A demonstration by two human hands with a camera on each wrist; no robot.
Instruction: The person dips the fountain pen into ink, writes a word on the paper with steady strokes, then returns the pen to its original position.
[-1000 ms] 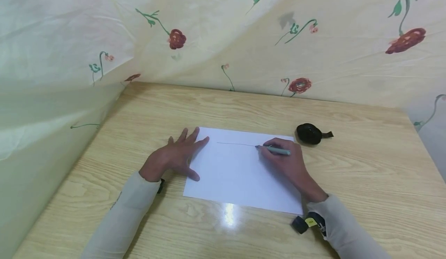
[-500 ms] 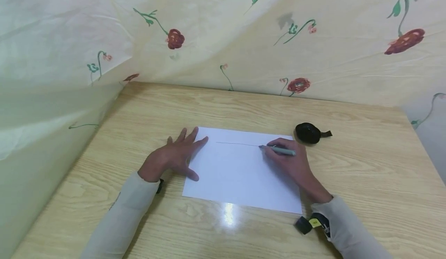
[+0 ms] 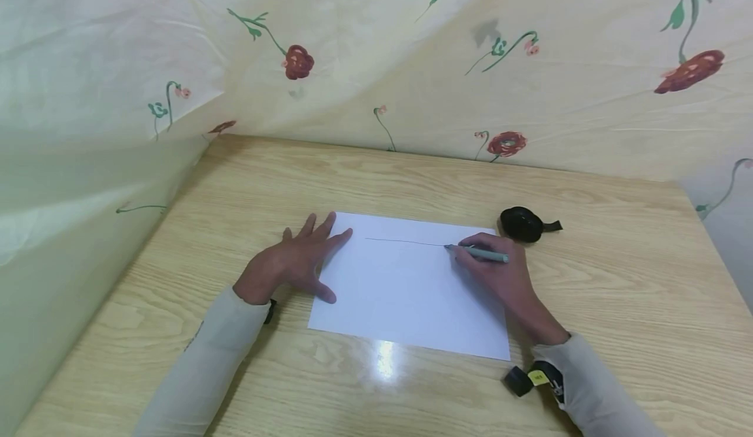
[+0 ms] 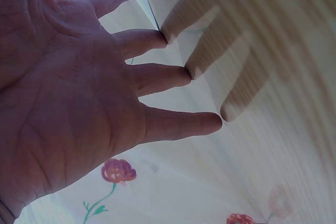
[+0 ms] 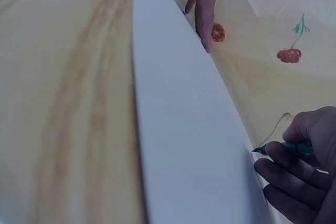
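Note:
A white sheet of paper (image 3: 400,293) lies flat on the wooden table. Across its upper part runs a thin dark line (image 3: 406,241). My right hand (image 3: 500,270) pinches a grey-green pen (image 3: 485,254), whose dark tip touches the paper at the line's right end. The right wrist view also shows the pen (image 5: 296,147) between thumb and fingers. With fingers spread, my left hand (image 3: 297,260) rests on the sheet's left edge, thumb and some fingertips on the paper. In the left wrist view, fingertips of the left hand (image 4: 79,72) touch the glossy tabletop.
A small black pan-shaped object (image 3: 521,225) with a short handle stands just beyond the paper's upper right corner. The wooden table (image 3: 618,260) meets a flowered cloth (image 3: 353,51) at the back and left. Light glares off the table below the sheet.
My right hand has slid to the right with the pen, and the drawn line has grown longer that way. The left hand stays in place on the paper.

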